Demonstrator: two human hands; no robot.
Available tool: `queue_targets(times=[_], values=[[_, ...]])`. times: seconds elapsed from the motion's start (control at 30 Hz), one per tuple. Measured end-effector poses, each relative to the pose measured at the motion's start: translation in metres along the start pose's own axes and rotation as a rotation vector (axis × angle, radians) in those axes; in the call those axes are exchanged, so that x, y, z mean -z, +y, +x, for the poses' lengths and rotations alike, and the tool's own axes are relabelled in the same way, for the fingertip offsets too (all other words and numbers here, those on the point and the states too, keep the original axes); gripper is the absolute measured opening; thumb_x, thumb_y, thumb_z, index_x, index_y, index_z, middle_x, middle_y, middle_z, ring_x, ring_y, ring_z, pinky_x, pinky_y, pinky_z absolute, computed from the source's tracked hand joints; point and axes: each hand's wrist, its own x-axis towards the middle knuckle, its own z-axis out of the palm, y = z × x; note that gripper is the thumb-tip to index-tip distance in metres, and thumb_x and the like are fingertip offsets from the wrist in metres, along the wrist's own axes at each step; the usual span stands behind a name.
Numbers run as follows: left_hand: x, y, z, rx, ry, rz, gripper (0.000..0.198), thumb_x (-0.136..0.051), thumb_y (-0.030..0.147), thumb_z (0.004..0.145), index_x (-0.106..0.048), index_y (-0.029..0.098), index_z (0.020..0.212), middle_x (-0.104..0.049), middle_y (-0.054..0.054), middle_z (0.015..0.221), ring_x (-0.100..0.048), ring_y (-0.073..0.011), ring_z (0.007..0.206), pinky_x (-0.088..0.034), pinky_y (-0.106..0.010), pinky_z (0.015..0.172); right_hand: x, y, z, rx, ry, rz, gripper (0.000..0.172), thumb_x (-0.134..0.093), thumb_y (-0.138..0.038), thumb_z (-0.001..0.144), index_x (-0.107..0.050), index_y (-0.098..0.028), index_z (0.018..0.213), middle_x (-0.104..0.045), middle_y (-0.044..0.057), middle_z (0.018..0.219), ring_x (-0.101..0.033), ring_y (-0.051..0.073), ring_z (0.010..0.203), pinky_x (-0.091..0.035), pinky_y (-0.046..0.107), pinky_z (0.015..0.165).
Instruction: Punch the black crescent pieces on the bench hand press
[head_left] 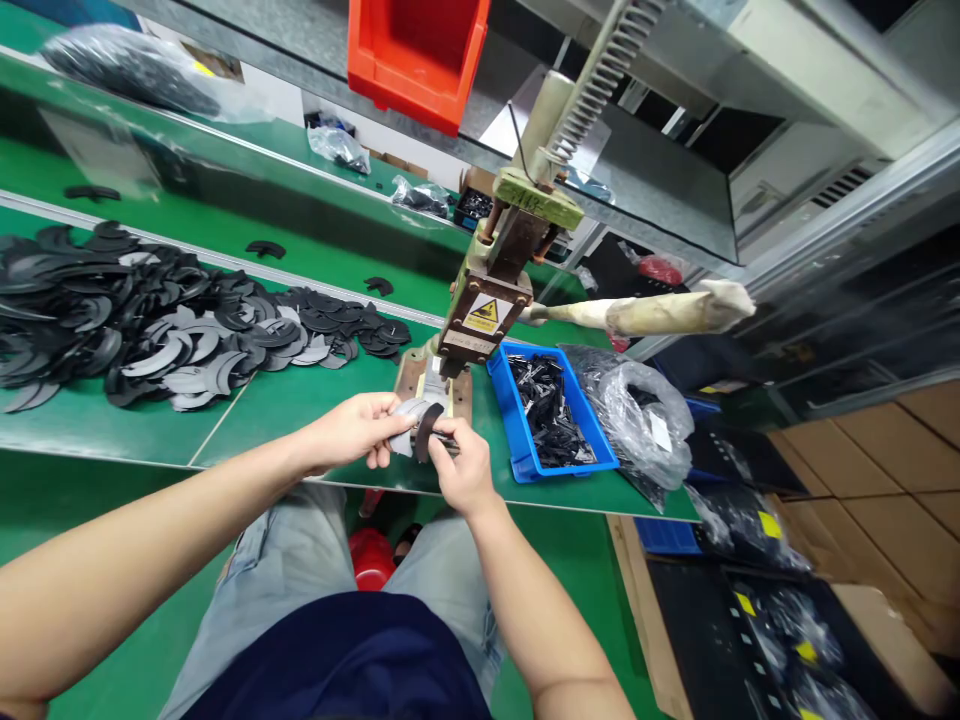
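Note:
My left hand point(367, 428) is closed on curved grey plastic pieces point(409, 411), pinched between thumb and fingers. Beside it, my right hand point(459, 462) pinches a dark curved plastic piece point(427, 430), which touches or overlaps the grey ones. Both hands are at the foot of a hand press point(484, 300), just in front of its base plate point(461, 398). The press has a yellow warning label and a wrapped lever point(660, 312) reaching right. How many pieces lie in my left fingers is hidden.
A large heap of curved black and grey pieces point(187, 345) covers the bench to the left. Right of the press stands a blue bin point(525, 468) of small dark parts, with a plastic bag point(652, 425) beside it. A red bin point(420, 95) hangs above.

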Motion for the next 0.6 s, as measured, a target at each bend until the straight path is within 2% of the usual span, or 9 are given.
queue_targets(times=[0.13,0.17,0.23,0.3,0.47,0.6], values=[[-0.002,0.006,-0.01,-0.279,0.28,0.331,0.038,-0.07,0.06,0.093,-0.063,0.023,0.093,-0.067,-0.001,0.08,-0.06,-0.0162,0.069,-0.049,-0.027,0.064,0.01,-0.002,0.003,0.102,-0.052,-0.11,0.015,-0.062,-0.035,0.101,-0.069,-0.022,0.097,-0.074,0.005,0.088,-0.067,0.018,0.082,-0.055,0.035,0.079],[-0.005,0.009,-0.013,-0.354,0.306,0.426,0.034,-0.069,0.057,0.094,-0.064,0.023,0.091,-0.066,-0.001,0.084,-0.06,-0.0172,0.075,-0.049,-0.028,0.069,0.01,-0.002,0.003,0.124,-0.059,-0.128,0.014,-0.061,-0.033,0.101,-0.069,-0.022,0.096,-0.073,0.006,0.087,-0.066,0.019,0.082,-0.054,0.035,0.078],[-0.011,0.012,-0.015,-0.439,0.278,0.556,0.035,-0.065,0.053,0.097,-0.063,0.023,0.08,-0.063,-0.002,0.082,-0.057,-0.019,0.08,-0.046,-0.03,0.075,0.01,-0.002,0.003,0.162,-0.067,-0.157,0.013,-0.06,-0.031,0.101,-0.068,-0.023,0.098,-0.073,0.006,0.088,-0.066,0.019,0.083,-0.054,0.037,0.078],[-0.015,0.011,-0.014,-0.413,0.228,0.558,0.041,-0.061,0.052,0.099,-0.057,0.022,0.071,-0.057,-0.001,0.075,-0.052,-0.0188,0.076,-0.043,-0.029,0.071,0.01,-0.002,0.002,0.196,-0.07,-0.176,0.012,-0.059,-0.03,0.102,-0.068,-0.023,0.101,-0.074,0.007,0.091,-0.066,0.02,0.085,-0.055,0.038,0.08],[-0.02,0.001,-0.002,-0.223,0.138,0.27,0.052,-0.06,0.063,0.095,-0.045,0.023,0.066,-0.04,0.003,0.065,-0.037,-0.0147,0.062,-0.031,-0.027,0.057,0.015,-0.003,-0.001,0.258,-0.064,-0.203,0.011,-0.058,-0.027,0.101,-0.068,-0.023,0.105,-0.076,0.009,0.094,-0.067,0.021,0.085,-0.057,0.039,0.079],[-0.025,-0.003,-0.001,-0.241,0.115,0.232,0.054,-0.06,0.065,0.094,-0.043,0.023,0.064,-0.042,0.003,0.064,-0.039,-0.0147,0.063,-0.034,-0.027,0.058,0.017,-0.006,-0.006,0.25,-0.036,-0.219,0.011,-0.059,-0.028,0.101,-0.067,-0.023,0.105,-0.077,0.008,0.094,-0.069,0.019,0.083,-0.058,0.036,0.077]])
